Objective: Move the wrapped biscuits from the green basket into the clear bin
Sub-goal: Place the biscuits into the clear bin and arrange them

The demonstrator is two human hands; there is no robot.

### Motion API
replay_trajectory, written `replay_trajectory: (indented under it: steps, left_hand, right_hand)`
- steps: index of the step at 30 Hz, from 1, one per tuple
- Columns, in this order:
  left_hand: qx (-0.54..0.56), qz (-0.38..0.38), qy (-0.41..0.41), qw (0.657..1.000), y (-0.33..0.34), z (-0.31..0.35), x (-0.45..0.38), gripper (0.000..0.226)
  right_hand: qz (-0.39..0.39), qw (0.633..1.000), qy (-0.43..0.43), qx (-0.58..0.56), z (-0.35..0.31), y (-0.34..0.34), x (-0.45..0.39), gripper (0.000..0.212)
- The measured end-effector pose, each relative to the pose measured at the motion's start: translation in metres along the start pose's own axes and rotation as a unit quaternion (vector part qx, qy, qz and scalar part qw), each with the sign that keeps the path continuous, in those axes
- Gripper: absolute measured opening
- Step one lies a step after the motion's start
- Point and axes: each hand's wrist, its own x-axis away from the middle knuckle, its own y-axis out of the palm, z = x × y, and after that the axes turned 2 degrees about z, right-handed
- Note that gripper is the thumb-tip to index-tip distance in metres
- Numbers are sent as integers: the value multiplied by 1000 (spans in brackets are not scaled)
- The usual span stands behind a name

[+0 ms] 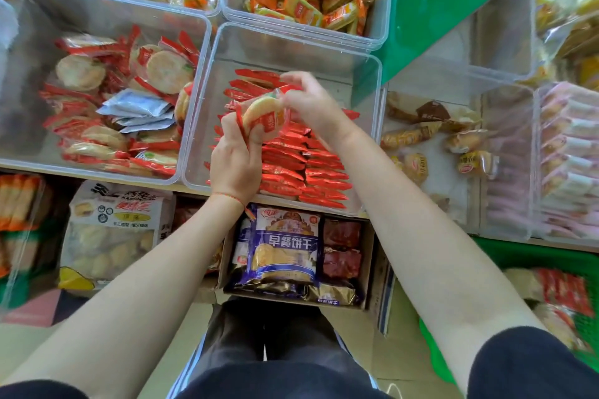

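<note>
Two hands, five clear bins in plain view, one green basket, one cardboard box.

Taking the clear bin [369,81] at the centre as landmark: two hands meet above it, the left hand [235,159] and the right hand [309,100], with one wrapped biscuit [264,116] between them; the red-wrapped biscuits stacked inside are too many and too blurred to count. One bin of round biscuits [107,13] stands left of it, two more behind it, one to its right. One green basket [505,256] shows at its lower right. One cardboard box [368,256] sits below it, with one blue biscuit bag [285,246] on top.
</note>
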Motion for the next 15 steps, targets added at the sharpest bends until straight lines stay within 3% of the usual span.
replay_trajectory:
  steps: [2,4,6,7,9,10,13,15]
  left_hand:
    - [-4,-4,-11,1000,-1,2,0,45]
    - [-19,-11,-22,1000,0,4,-1,42]
    - [-31,-14,-17,999,1,6,-1,35]
    - [-36,-15,-14,999,1,5,0,33]
    - [-43,-20,-13,999,2,4,0,32]
    - [-46,-22,-12,999,3,3,0,32]
    - [-54,-25,-3,998,3,1,-1,31]
    - [-59,-27,2,998,3,2,-1,28]
  right_hand:
    - [-36,998,12,52,6,4,2,43]
    - [-4,1000,-17,24,5,-3,1,33]
    - [120,990,-72,1,-1,-19,-3,29]
    - [203,972,-107,44,-4,-30,-7,30]
    - [313,914,-162,201,-5,-51,-17,30]
    - [326,879,-167,306,-3,-58,-22,28]
    - [259,754,-128,590,11,-58,-35,23]
    - [210,707,-94,669,19,-50,-41,23]
